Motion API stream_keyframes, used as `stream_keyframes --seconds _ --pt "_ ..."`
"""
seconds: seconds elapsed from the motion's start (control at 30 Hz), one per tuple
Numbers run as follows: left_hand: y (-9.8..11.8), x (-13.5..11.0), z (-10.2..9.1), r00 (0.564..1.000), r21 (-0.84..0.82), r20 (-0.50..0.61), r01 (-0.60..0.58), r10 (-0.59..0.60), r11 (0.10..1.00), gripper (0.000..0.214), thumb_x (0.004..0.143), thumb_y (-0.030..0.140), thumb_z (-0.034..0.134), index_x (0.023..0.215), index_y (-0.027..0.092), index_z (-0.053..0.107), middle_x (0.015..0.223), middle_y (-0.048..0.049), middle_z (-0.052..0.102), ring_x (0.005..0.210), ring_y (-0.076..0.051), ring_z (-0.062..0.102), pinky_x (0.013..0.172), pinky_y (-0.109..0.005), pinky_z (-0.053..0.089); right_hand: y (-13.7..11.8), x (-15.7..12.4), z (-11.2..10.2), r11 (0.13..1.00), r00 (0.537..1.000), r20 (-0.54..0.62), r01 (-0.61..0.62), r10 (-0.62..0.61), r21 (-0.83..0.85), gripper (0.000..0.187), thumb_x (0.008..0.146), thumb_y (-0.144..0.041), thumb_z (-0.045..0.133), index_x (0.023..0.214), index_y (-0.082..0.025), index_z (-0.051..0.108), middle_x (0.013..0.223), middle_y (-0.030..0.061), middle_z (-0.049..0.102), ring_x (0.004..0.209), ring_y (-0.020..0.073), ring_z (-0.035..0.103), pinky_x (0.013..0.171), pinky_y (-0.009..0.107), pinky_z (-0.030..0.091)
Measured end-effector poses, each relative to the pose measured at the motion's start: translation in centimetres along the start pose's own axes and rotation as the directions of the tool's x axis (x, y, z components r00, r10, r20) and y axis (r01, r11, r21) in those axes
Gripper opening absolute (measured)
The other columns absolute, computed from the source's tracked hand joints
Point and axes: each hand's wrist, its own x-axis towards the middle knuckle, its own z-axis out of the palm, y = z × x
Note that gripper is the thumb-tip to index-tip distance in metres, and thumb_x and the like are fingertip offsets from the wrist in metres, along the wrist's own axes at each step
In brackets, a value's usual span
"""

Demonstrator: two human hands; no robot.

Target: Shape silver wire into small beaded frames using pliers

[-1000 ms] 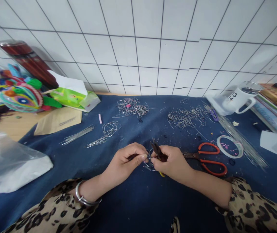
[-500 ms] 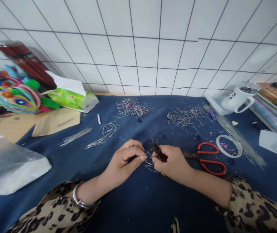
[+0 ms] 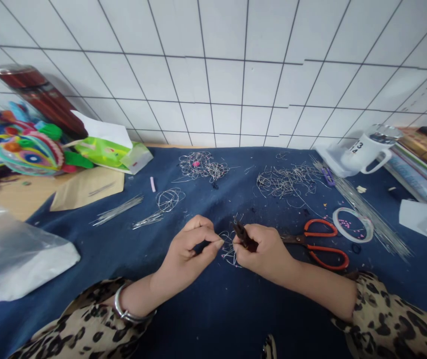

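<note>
Hands nearly touching: left hand (image 3: 188, 248) tight on wire tangle (image 3: 230, 251), right hand (image 3: 265, 251) around pliers (image 3: 242, 235)

Wooden table (image 3: 11, 199), mostly covered by a blue cloth (image 3: 213, 309). On the cloth: two wire tangles (image 3: 203, 166) (image 3: 286, 180), a straight wire bundle (image 3: 118, 209), long wires (image 3: 370, 214), scissors (image 3: 320, 244), a tape ring (image 3: 352, 225), a mug (image 3: 368, 148) and a plastic bag (image 3: 15, 254). A brown envelope (image 3: 86, 187) overlaps the cloth's edge. A tissue pack (image 3: 112, 149) lies at the rear left.
</note>
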Motion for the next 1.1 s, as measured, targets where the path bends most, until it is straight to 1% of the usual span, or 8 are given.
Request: stream_keyframes --seconds 0.1,0.33,0.5,0.6,0.8,0.93,1.1 --pt "0.0 0.0 0.1 0.999 -0.042 -0.005 0.035 -0.035 0.998 0.01 0.081 0.014 0.055 0.073 0.017 0.061 0.075 -0.0024 0.05 0.075 -0.015 0.05 0.07 -0.028 0.041 0.0 0.0 0.2 1.0 1.0 -0.01 0.014 -0.014 0.003 0.008 0.07 -0.017 0.051 0.066 -0.016 0.058 0.058 -0.0019 0.054 0.054 0.0093 0.049 0.054 0.019 0.038" --pt "-0.2 0.1 0.1 1.0 -0.059 0.002 -0.003 0.003 0.998 0.009 0.081 0.015 0.057 0.074 0.017 0.063 0.075 -0.0033 0.053 0.076 -0.015 0.051 0.07 -0.029 0.042 -0.1 -0.1 0.3 1.0 1.0 0.003 -0.012 0.011 0.021 0.008 0.07 -0.018 0.052 0.064 -0.017 0.057 0.057 -0.0022 0.053 0.053 0.0094 0.048 0.053 0.019 0.038" --pt "-0.4 0.1 0.2 0.997 -0.176 0.079 0.039 -0.025 0.984 0.009 0.083 0.014 0.055 0.086 0.017 0.063 0.089 -0.0068 0.061 0.085 -0.017 0.057 0.078 -0.03 0.047 -0.2 0.1 -0.1 0.993 0.996 0.034 -0.081 0.079 0.085 0.007 0.07 -0.016 0.052 0.065 -0.016 0.057 0.057 -0.0021 0.053 0.054 0.0099 0.048 0.053 0.02 0.039" --pt "-0.6 0.0 0.5 0.994 -0.188 0.107 0.037 -0.017 0.981 0.01 0.082 0.013 0.057 0.09 0.016 0.062 0.091 -0.007 0.064 0.085 -0.017 0.06 0.078 -0.03 0.048 -0.4 0.2 -0.1 0.989 0.994 0.04 -0.105 0.102 0.105 0.007 0.07 -0.017 0.052 0.065 -0.016 0.057 0.057 -0.002 0.052 0.053 0.0099 0.048 0.052 0.02 0.038" --pt "-0.4 0.0 0.9 0.996 -0.128 0.074 0.066 -0.057 0.99 0.005 0.078 0.012 0.059 0.082 0.015 0.06 0.083 -0.0053 0.064 0.077 -0.015 0.061 0.071 -0.027 0.049 -0.7 0.1 0.1 0.985 0.992 0.048 -0.122 0.117 0.122 0.007 0.07 -0.017 0.052 0.065 -0.016 0.057 0.055 -0.0023 0.051 0.052 0.0095 0.047 0.051 0.02 0.038" --pt "-0.3 0.0 1.0 0.995 -0.14 0.054 0.086 -0.079 0.986 0.005 0.078 0.01 0.057 0.079 0.015 0.057 0.081 -0.0044 0.063 0.075 -0.014 0.06 0.07 -0.027 0.048 -0.8 0.1 0.2 0.985 0.992 0.046 -0.122 0.118 0.12 0.007 0.07 -0.016 0.051 0.064 -0.016 0.056 0.055 -0.0026 0.051 0.051 0.0091 0.047 0.051 0.02 0.038" --pt "-0.4 -0.2 1.3 0.991 -0.185 0.056 0.126 -0.118 0.975 0.007 0.077 0.009 0.056 0.079 0.015 0.056 0.081 -0.0039 0.062 0.075 -0.014 0.059 0.07 -0.026 0.047 -0.8 0.1 0.1 0.984 0.991 0.047 -0.131 0.126 0.125 0.007 0.069 -0.016 0.051 0.065 -0.015 0.057 0.054 -0.0025 0.051 0.051 0.0093 0.047 0.05 0.02 0.037"
